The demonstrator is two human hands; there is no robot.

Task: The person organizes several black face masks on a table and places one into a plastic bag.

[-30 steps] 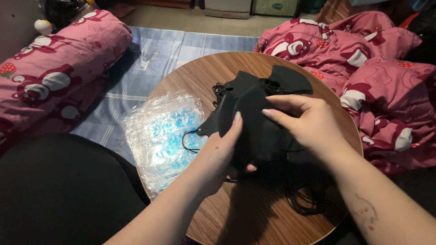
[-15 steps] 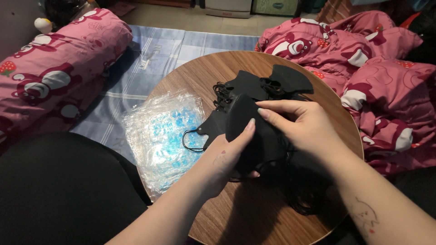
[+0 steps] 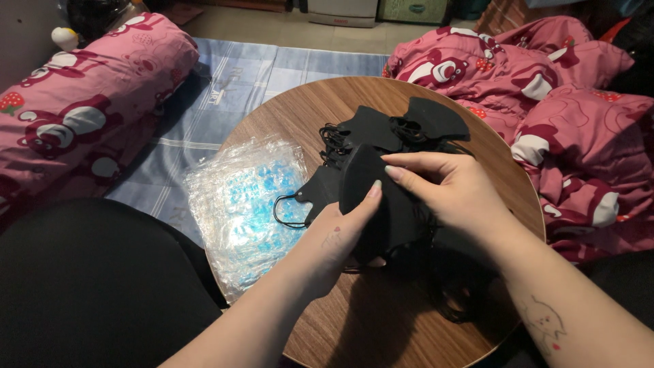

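Round wooden table (image 3: pixel 381 327) — bearing black masks (image 3: pixel 381 129) and clear plastic bags (image 3: pixel 238 204).

Clear blue-printed plastic bags (image 3: pixel 248 204) on table's left.

We see a tabletop (image 3: pixel 381 327) of brown wood grain with a smooth, faintly satin finish. The black face masks (image 3: pixel 381 197) look like soft matt cloth. The clear plastic bags (image 3: pixel 248 204) are glossy and crinkled. The pink bedding (image 3: pixel 565 109) is printed cloth.
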